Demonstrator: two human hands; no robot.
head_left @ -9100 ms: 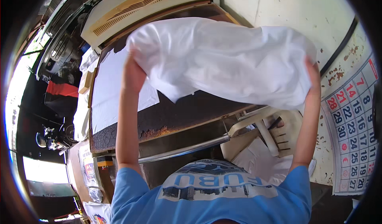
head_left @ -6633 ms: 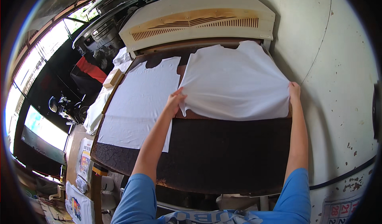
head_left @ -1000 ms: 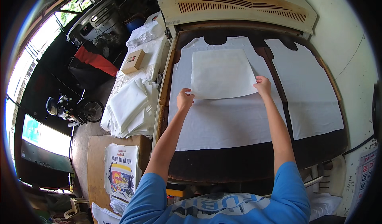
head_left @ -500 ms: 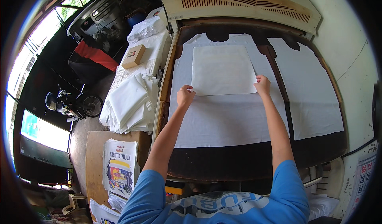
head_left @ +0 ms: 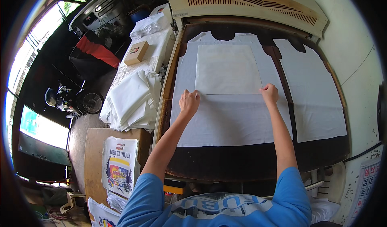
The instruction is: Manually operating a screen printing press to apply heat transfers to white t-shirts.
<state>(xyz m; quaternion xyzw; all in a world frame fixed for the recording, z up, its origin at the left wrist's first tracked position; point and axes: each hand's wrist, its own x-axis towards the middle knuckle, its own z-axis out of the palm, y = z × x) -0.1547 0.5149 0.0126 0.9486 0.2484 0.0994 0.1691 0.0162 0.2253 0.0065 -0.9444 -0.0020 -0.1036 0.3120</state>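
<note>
A white sheet of paper [head_left: 228, 67] lies on a pale shirt-shaped fabric panel [head_left: 236, 122], toward its far part. My left hand [head_left: 189, 102], fingers curled, pinches the sheet's near left corner. At the near right corner my right hand [head_left: 270, 94] has its thumb and fingertips closed on the paper edge. The sheet looks nearly flat against the cloth. A second pale fabric panel [head_left: 314, 102] lies to the right, split from the first by a dark strip. Both panels rest on the dark bed [head_left: 250, 158] of a large press.
The press's cream vented housing [head_left: 250, 3] spans the far side. On a table to the left sit stacked white fabric [head_left: 131, 100] and a small cardboard box [head_left: 136, 53]. Nearer, printed sheets [head_left: 119, 166] lie on a wooden board. A white wall [head_left: 354, 45] stands to the right.
The sheet's near edge has come down flat onto the fabric. My left hand has moved slightly nearer and right; my right hand has shifted a little right.
</note>
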